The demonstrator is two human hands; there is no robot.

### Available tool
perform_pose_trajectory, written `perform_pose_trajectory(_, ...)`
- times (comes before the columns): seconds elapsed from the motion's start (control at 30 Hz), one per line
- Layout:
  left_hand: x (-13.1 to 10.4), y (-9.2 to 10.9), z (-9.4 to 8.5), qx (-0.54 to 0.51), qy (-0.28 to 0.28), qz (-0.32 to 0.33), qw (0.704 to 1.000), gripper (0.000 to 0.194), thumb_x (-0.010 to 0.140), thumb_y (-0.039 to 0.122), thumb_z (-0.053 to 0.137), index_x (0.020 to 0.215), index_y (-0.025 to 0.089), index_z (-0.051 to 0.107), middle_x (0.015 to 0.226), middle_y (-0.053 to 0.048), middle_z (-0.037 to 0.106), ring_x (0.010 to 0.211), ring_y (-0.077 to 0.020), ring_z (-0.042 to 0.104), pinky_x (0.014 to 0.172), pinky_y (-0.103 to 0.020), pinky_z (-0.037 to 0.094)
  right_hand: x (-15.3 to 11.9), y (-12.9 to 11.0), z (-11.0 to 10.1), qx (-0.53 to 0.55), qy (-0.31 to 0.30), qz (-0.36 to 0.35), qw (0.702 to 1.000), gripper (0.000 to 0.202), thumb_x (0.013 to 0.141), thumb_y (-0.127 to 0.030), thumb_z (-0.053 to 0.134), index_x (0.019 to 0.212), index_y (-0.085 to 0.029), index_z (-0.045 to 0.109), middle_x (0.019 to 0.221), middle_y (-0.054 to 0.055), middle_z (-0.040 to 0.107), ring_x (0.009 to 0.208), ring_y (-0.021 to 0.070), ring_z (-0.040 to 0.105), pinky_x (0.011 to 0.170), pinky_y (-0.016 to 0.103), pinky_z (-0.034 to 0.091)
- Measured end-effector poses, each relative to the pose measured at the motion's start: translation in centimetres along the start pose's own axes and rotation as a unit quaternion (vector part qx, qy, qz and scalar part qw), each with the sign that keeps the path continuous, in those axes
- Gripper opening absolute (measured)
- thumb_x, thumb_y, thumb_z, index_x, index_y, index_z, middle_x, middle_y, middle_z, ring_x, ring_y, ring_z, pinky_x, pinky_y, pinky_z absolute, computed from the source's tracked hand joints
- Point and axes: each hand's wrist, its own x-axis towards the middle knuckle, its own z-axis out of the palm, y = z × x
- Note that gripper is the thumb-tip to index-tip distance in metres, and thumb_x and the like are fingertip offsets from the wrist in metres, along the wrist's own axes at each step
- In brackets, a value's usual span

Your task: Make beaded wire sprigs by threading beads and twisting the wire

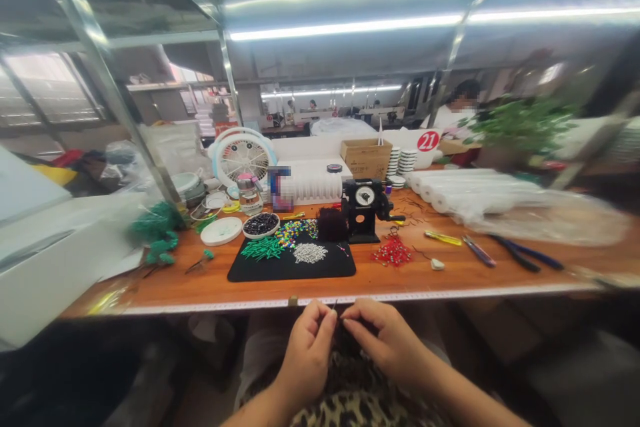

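Observation:
My left hand (pixel 311 347) is closed in a pinch just off the table's front edge, and a thin dark strand (pixel 335 304) pokes up by its fingertips. Close beside it, my right hand (pixel 383 340) also pinches with thumb and forefinger; what lies in that grip is too small to make out. Beyond them a black mat (pixel 295 272) carries silver beads (pixel 310 253), green tube-like pieces (pixel 261 248) and multicoloured beads (pixel 296 232). A dish of dark beads (pixel 261 225) sits at its back left corner. Red beaded pieces (pixel 393 252) lie in a pile right of the mat.
A black crank device with a dial (pixel 364 213) stands behind the mat. To the right lie a yellow cutter (pixel 443 238), pliers (pixel 530 255) and white plastic-wrapped rolls (pixel 450 193). At left are a white lid (pixel 221 231) and a fan (pixel 243 159). A person (pixel 457 110) sits beyond.

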Motion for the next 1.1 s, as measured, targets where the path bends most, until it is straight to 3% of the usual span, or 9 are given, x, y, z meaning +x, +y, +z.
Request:
perform_pose_trajectory(0.2,0.0,0.2,0.0,0.044,-0.018,0.013,0.999,0.035,0.087,0.049,0.048,0.075,0.017,0.039,0.058,0.005,0.029,0.053,-0.0082,0.023,0.050,-0.022,0.022,-0.1,-0.3,-0.1,0.016,-0.005,0.013,1.000,0.022,0.089,-0.027,0.048,0.078,-0.016,0.064,0.072,0.003,0.061,0.067,0.0183,0.054,0.063,0.026,0.040)
perform_pose_trajectory(0.4,0.0,1.3,0.0,0.122,-0.023,0.045,0.991,0.033,0.088,0.044,0.045,0.071,0.016,0.044,0.066,0.000,0.043,0.064,-0.0117,0.038,0.063,-0.024,0.033,-0.1,-0.4,-0.3,0.019,0.001,0.031,0.999,0.022,0.087,-0.027,0.051,0.075,-0.016,0.065,0.070,0.003,0.063,0.065,0.0184,0.056,0.062,0.026,0.040)
perform_pose_trajectory(0.53,0.0,1.2,0.0,0.144,-0.030,0.047,0.988,0.033,0.090,0.044,0.043,0.073,0.016,0.043,0.065,0.000,0.045,0.063,-0.0122,0.041,0.063,-0.025,0.035,-0.2,-0.3,-0.1,0.012,0.009,0.034,0.999,0.023,0.086,-0.027,0.051,0.072,-0.016,0.065,0.068,0.003,0.062,0.063,0.0179,0.055,0.061,0.025,0.039)
perform_pose_trajectory(0.73,0.0,0.7,0.2,0.101,-0.039,0.042,0.993,0.037,0.089,0.050,0.043,0.074,0.017,0.040,0.059,0.003,0.039,0.054,-0.0095,0.035,0.054,-0.024,0.030,-0.2,-0.2,0.1,0.013,0.023,0.043,0.999,0.024,0.084,-0.028,0.051,0.071,-0.016,0.067,0.065,0.002,0.061,0.061,0.0170,0.054,0.059,0.025,0.038)
perform_pose_trajectory(0.93,-0.1,0.9,0.4,0.058,-0.025,0.038,0.997,0.042,0.085,0.056,0.046,0.074,0.017,0.039,0.058,0.005,0.036,0.053,-0.0084,0.032,0.052,-0.023,0.028,-0.1,-0.6,-0.3,0.027,0.000,0.039,0.999,0.023,0.087,-0.029,0.050,0.076,-0.015,0.065,0.071,0.003,0.062,0.066,0.0179,0.055,0.063,0.025,0.040)
perform_pose_trajectory(1.1,-0.1,0.3,0.2,0.026,-0.046,0.018,0.998,0.040,0.085,0.055,0.047,0.076,0.017,0.037,0.056,0.007,0.029,0.050,-0.0073,0.023,0.047,-0.022,0.020,0.0,-0.7,-0.3,0.015,-0.005,0.036,0.999,0.025,0.086,-0.030,0.049,0.074,-0.014,0.064,0.069,0.003,0.061,0.064,0.0180,0.054,0.062,0.026,0.039)
